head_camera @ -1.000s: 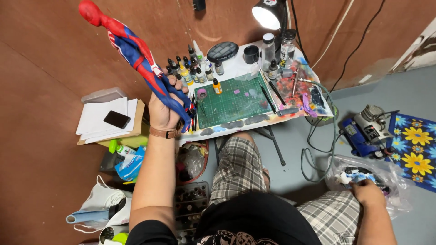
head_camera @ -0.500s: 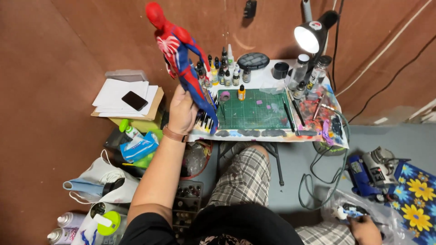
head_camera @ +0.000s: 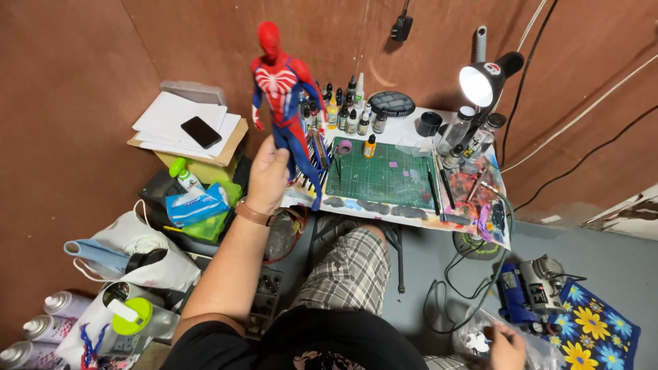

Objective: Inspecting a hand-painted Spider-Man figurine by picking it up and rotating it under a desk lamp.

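Left hand point(head_camera: 266, 179) gripped the red-and-blue figure point(head_camera: 284, 103) by its legs, upright over the table point(head_camera: 411, 130) (steady helps); right hand point(head_camera: 506, 346) rummaged a plastic bag point(head_camera: 480, 336), fingers unclear.

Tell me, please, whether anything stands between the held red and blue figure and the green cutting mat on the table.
Nothing blocks it. The left hand holds the figure upright just left of the mat; only brushes lie at the mat's left edge.

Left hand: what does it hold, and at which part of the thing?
The left hand holds a red and blue action figure upright, gripped by its legs, in front of the small work table.
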